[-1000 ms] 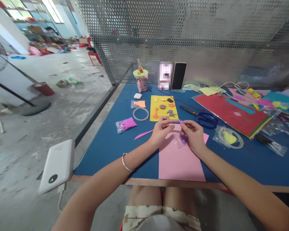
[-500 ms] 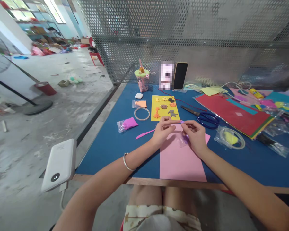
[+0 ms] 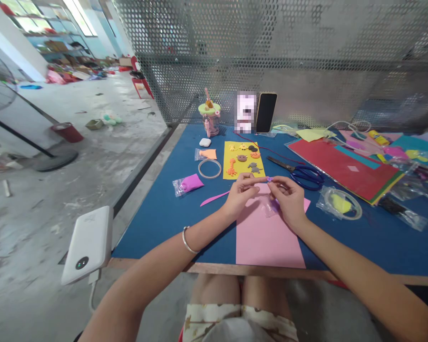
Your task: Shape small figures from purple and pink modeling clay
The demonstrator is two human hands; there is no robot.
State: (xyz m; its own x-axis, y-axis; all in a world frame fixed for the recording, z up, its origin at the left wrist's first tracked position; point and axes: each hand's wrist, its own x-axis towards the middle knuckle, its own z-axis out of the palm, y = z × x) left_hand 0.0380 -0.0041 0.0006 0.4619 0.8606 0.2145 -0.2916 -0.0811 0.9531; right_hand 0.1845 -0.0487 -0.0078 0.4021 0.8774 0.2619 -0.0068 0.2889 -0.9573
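Above a pink paper sheet [image 3: 269,242], my right hand [image 3: 288,197] pinches a small lump of purple clay [image 3: 269,179] between thumb and fingers. My left hand [image 3: 240,194] points its straight index finger at the lump, its tip touching it; the thumb stays apart and the other fingers curl. A clear plastic bag [image 3: 270,209] with something purple in it shows below my right hand, partly hidden. Just beyond my hands is a yellow card [image 3: 228,148] with several small clay animals. A pink modelling knife [image 3: 214,198] lies left of my left hand.
Blue-handled scissors [image 3: 306,176] lie to the right, beside stacked coloured sheets [image 3: 345,166] and a bagged ring [image 3: 342,204]. At left are pink [image 3: 192,183] and orange clay packets [image 3: 209,154] and a clear ring [image 3: 209,176]. A cup [image 3: 211,121] and phone [image 3: 266,112] stand behind.
The view has shifted very slightly. Both hands keep nearly the same pose around the purple clay, and nothing else visibly moves.
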